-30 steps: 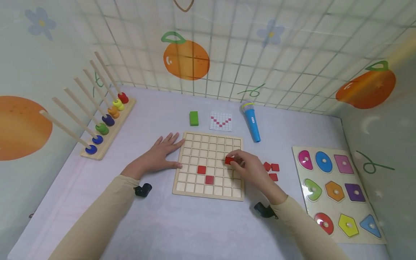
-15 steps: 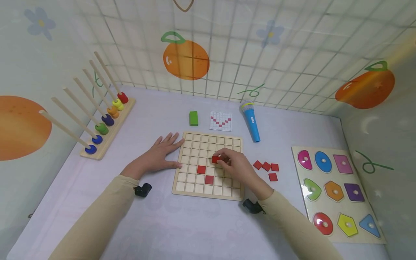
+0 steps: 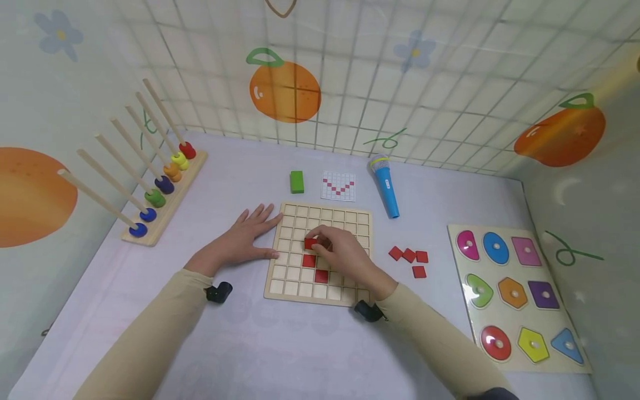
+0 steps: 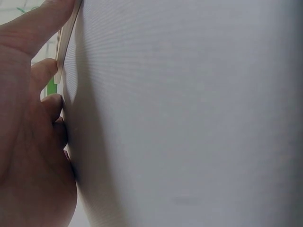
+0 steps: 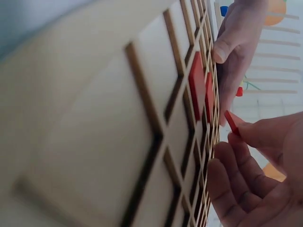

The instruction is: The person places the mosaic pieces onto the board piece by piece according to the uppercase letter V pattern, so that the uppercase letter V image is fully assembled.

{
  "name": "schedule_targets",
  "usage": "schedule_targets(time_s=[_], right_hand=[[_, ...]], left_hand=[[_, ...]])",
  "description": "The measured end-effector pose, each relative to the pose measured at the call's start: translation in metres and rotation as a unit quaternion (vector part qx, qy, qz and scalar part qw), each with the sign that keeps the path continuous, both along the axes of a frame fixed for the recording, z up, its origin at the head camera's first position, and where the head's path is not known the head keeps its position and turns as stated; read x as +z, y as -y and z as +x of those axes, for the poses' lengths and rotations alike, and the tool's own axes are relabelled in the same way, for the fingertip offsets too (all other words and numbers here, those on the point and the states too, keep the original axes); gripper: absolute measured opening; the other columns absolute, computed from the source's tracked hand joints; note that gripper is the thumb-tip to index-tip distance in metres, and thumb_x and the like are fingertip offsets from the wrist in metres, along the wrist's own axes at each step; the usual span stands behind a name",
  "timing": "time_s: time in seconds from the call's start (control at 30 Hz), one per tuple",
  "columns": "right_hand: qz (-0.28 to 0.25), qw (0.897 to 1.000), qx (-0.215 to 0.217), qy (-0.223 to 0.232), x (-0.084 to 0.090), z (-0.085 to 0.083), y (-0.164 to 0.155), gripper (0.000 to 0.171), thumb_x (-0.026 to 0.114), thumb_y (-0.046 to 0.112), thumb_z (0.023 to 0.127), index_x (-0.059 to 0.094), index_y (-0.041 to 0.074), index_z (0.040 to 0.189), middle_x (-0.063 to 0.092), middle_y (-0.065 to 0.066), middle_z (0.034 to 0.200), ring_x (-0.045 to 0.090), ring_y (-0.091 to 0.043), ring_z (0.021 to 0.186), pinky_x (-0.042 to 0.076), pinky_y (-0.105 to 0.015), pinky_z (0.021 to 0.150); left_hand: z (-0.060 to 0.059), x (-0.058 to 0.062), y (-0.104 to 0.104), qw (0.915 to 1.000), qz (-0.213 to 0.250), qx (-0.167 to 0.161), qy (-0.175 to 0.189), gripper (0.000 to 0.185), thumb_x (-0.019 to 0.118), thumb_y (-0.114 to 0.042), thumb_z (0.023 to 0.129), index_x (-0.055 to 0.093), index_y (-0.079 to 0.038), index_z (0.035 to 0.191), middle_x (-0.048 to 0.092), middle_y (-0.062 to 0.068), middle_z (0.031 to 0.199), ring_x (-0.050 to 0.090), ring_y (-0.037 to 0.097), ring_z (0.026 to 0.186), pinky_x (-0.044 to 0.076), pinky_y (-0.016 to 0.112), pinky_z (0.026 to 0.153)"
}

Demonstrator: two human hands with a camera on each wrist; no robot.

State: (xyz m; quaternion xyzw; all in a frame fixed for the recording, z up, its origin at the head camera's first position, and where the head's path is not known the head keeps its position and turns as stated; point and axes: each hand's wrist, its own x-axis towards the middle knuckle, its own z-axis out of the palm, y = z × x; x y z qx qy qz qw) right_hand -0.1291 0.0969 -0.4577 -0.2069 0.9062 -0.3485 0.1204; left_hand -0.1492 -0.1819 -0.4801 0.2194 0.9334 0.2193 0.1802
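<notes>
A wooden grid board (image 3: 285,293) lies in the middle of the table, with two red square tiles set in its cells, one tile (image 3: 309,261) diagonally above the other tile (image 3: 321,276). My right hand (image 3: 342,251) pinches a third red tile (image 3: 310,244) between thumb and fingers, over the cells just behind those two. The right wrist view shows this pinched tile (image 5: 232,123) tipped, held off the grid. My left hand (image 3: 245,240) is spread flat on the table, its thumb and index fingertips at the board's left edge.
Several loose red tiles (image 3: 409,255) lie right of the board. Behind it are a green block (image 3: 297,182), a pattern card (image 3: 338,186) and a blue toy microphone (image 3: 386,189). A peg stacker (image 3: 165,222) stands left; a shape puzzle (image 3: 507,316) lies right.
My right hand has carried the pinched red tile leftward across the board, from near its right side to above the two set tiles. My left hand has stayed still.
</notes>
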Motion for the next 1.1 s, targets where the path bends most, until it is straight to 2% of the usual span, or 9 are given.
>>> schedule_targets(time_s=[0.23, 0.5, 0.87, 1.1], right_hand=[[0.013, 1.000, 0.015, -0.003, -0.003, -0.003, 0.012, 0.023, 0.070, 0.022, 0.098, 0.071, 0.023, 0.121, 0.066, 0.010, 0.090, 0.059, -0.011, 0.083, 0.054, -0.026, 0.076], [0.059, 0.998, 0.030, -0.009, -0.003, -0.003, 0.019, 0.022, 0.067, 0.022, 0.099, 0.070, 0.025, 0.121, 0.065, 0.010, 0.090, 0.058, -0.011, 0.081, 0.053, -0.025, 0.072], [0.069, 0.996, 0.046, -0.035, -0.004, -0.007, 0.028, 0.018, 0.071, 0.024, 0.098, 0.071, 0.024, 0.116, 0.063, 0.011, 0.089, 0.056, -0.010, 0.080, 0.049, -0.024, 0.069], [0.072, 0.996, 0.040, -0.030, -0.004, -0.008, 0.030, 0.016, 0.073, 0.022, 0.096, 0.071, 0.021, 0.112, 0.065, 0.008, 0.096, 0.057, -0.010, 0.084, 0.051, -0.024, 0.074]], left_hand=[[0.000, 0.000, 0.000, 1.0000, -0.002, -0.001, 0.002, 0.099, 0.070, -0.061, 0.088, 0.022, -0.021, 0.164, 0.004, 0.008, 0.171, -0.006, 0.030, 0.157, -0.006, 0.051, 0.126], [0.001, 0.001, 0.000, 1.0000, 0.001, -0.001, 0.002, 0.099, 0.072, -0.060, 0.087, 0.022, -0.020, 0.164, 0.005, 0.010, 0.171, -0.005, 0.031, 0.157, -0.006, 0.052, 0.126], [0.000, 0.001, 0.001, 1.0000, 0.004, -0.004, 0.000, 0.100, 0.072, -0.060, 0.087, 0.023, -0.019, 0.164, 0.006, 0.011, 0.171, -0.004, 0.033, 0.157, -0.006, 0.054, 0.125], [0.000, -0.001, 0.000, 1.0000, 0.001, 0.000, 0.002, 0.099, 0.073, -0.059, 0.087, 0.023, -0.020, 0.164, 0.005, 0.010, 0.171, -0.005, 0.031, 0.157, -0.006, 0.053, 0.125]])
